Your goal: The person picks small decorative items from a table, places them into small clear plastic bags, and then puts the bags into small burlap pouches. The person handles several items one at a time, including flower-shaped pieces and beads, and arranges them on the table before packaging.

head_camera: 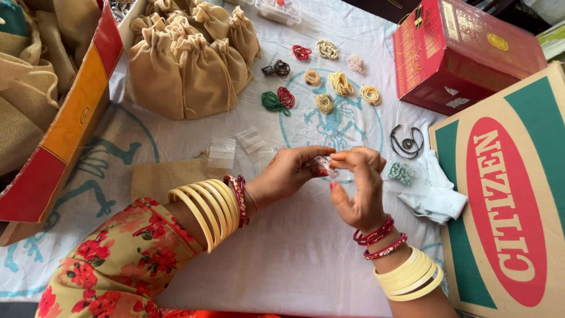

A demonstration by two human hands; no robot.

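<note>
My single head-worn camera looks steeply down from the table's (306, 259) near edge, close over my hands, facing its far edge; both side edges fall outside view.

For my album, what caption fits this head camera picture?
Both hands pinch a small clear pouch above coiled bead strings and burlap bags.

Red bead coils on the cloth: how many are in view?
2. One red coil lies at the top of the bead spread; the other red coil touches a green coil. More may be hidden in the pouches.
</note>
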